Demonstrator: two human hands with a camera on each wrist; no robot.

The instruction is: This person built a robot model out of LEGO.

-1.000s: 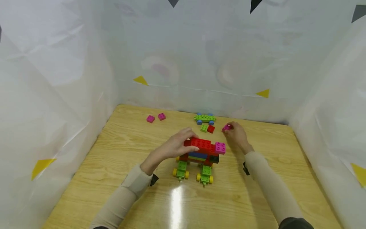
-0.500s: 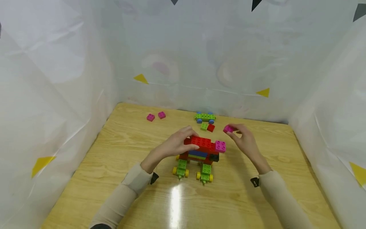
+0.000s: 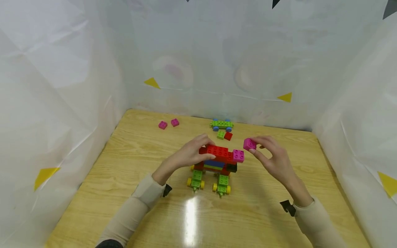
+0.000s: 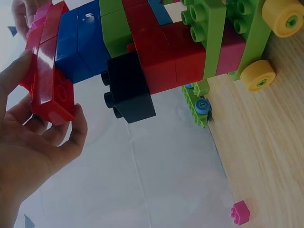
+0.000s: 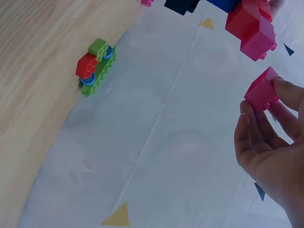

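Observation:
My left hand (image 3: 193, 151) grips the top red bricks (image 4: 47, 80) of a toy-brick build, thumb on the near side. Below the red layer come blue bricks (image 4: 80, 40), a green one and more red, with a black brick (image 4: 130, 85) jutting out at one end. Two green wheeled bases (image 3: 222, 184) with yellow wheels carry it on the table. A pink brick (image 3: 238, 155) sits at the right end of its top. Between thumb and fingers, my right hand (image 3: 276, 160) pinches another pink brick (image 5: 262, 89), raised just right of that end and tilted, its hollow underside partly showing.
Toward the table's back edge stands a green wheeled base (image 3: 222, 124) with blue wheels, a green brick (image 3: 221, 134) and a red brick (image 3: 228, 136) in front of it. Two pink bricks (image 3: 162, 125) lie at the back left. White sheeting (image 3: 217, 62) encloses the wooden table (image 3: 139, 144).
My right hand has lifted the pink brick from the table, drawn it nearer and turned it. The left hand keeps its grip on the build, which stays in place.

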